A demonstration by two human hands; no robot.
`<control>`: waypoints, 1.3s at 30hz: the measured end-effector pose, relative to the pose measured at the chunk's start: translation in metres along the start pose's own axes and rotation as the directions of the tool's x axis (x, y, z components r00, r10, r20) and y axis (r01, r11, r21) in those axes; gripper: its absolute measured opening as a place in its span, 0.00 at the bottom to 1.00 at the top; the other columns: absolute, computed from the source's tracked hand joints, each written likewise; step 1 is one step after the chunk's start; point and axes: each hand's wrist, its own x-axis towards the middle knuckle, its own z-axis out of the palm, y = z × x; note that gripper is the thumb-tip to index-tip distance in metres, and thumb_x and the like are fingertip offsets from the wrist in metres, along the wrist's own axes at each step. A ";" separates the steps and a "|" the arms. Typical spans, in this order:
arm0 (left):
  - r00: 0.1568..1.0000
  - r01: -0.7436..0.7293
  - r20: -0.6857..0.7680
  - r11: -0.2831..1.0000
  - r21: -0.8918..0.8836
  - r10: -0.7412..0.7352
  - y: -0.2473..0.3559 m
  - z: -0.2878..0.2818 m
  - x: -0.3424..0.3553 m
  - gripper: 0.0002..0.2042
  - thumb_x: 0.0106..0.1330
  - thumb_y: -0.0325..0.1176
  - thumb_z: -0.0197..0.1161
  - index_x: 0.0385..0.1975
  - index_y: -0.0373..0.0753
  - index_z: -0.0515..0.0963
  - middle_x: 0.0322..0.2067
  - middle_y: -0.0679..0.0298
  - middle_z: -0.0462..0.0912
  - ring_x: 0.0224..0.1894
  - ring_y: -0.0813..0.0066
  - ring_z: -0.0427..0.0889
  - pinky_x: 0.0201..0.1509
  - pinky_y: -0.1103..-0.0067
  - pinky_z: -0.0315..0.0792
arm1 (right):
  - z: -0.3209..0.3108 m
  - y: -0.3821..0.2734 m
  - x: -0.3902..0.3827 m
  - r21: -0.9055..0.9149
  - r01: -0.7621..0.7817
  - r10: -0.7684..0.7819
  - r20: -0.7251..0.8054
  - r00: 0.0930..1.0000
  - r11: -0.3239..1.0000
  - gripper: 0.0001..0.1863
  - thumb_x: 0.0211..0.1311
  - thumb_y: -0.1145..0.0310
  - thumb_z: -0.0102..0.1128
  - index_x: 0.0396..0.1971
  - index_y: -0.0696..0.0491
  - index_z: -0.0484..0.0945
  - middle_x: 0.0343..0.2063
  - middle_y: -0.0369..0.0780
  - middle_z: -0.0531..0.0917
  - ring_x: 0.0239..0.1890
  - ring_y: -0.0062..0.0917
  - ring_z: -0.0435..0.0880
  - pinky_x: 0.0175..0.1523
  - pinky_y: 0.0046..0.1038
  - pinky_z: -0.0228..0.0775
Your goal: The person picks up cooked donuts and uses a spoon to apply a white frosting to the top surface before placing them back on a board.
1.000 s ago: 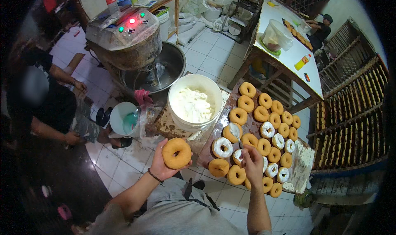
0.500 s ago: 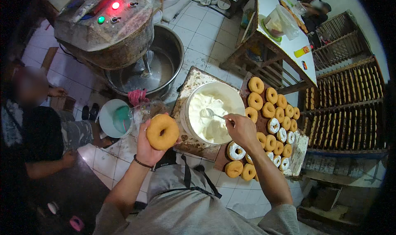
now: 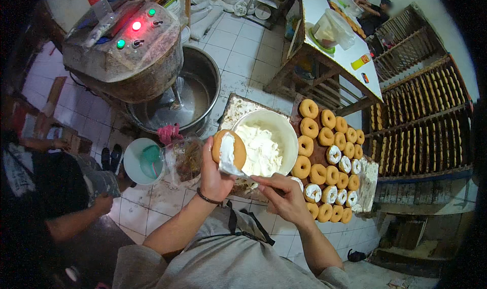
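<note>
My left hand (image 3: pixel 215 178) holds up a ring doughnut (image 3: pixel 239 148), its top partly coated with a white streak of cream. My right hand (image 3: pixel 282 196) grips the handle of a metal spoon (image 3: pixel 245 176), whose cream-covered end touches the doughnut's lower edge. Right behind the doughnut stands a white tub (image 3: pixel 292 139) with fluffy white cream (image 3: pixel 264 147) inside. To the right, rows of doughnuts (image 3: pixel 318 174) lie on a brown board, several plain and several coated white (image 3: pixel 329 194).
A large mixer (image 3: pixel 122 50) with a steel bowl (image 3: pixel 215 86) stands far left. Nearer are a pale bucket (image 3: pixel 133 159) and a clear plastic bag (image 3: pixel 183 159). A white-topped table (image 3: pixel 350 60) and loaded racks (image 3: pixel 421 137) stand right. One person (image 3: pixel 66 187) sits left; another (image 3: pixel 374 16) is far right.
The spoon has left the tub and now meets the doughnut, which has gained a white cream streak. Both hands have come closer together, the left moving right with the doughnut tilted.
</note>
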 end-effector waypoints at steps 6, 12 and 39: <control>0.986 -0.166 0.001 0.986 -0.010 0.166 -0.021 0.018 -0.037 0.25 0.75 0.54 0.43 0.58 0.44 0.73 0.54 0.64 0.78 0.58 0.69 0.75 0.65 0.69 0.66 | -0.008 0.028 -0.031 0.121 -0.085 0.103 -0.147 0.984 0.989 0.14 0.69 0.69 0.59 0.51 0.54 0.83 0.39 0.38 0.86 0.40 0.16 0.80 0.49 0.21 0.72; 0.789 -0.602 0.220 0.648 0.467 0.574 -0.070 0.011 -0.087 0.23 0.76 0.46 0.40 0.64 0.40 0.64 0.55 0.62 0.74 0.59 0.68 0.73 0.66 0.70 0.65 | -0.021 0.032 -0.099 0.356 -0.157 0.160 0.021 0.987 0.921 0.16 0.70 0.68 0.59 0.54 0.55 0.82 0.36 0.32 0.85 0.37 0.13 0.77 0.44 0.19 0.70; 0.759 0.586 0.113 0.749 0.310 -0.641 -0.147 -0.006 -0.187 0.26 0.77 0.50 0.40 0.61 0.36 0.70 0.56 0.56 0.79 0.56 0.64 0.81 0.63 0.67 0.74 | -0.061 0.110 -0.242 -0.528 0.220 -0.405 -0.264 0.875 0.820 0.15 0.57 0.68 0.67 0.45 0.39 0.88 0.24 0.36 0.76 0.29 0.28 0.75 0.36 0.30 0.66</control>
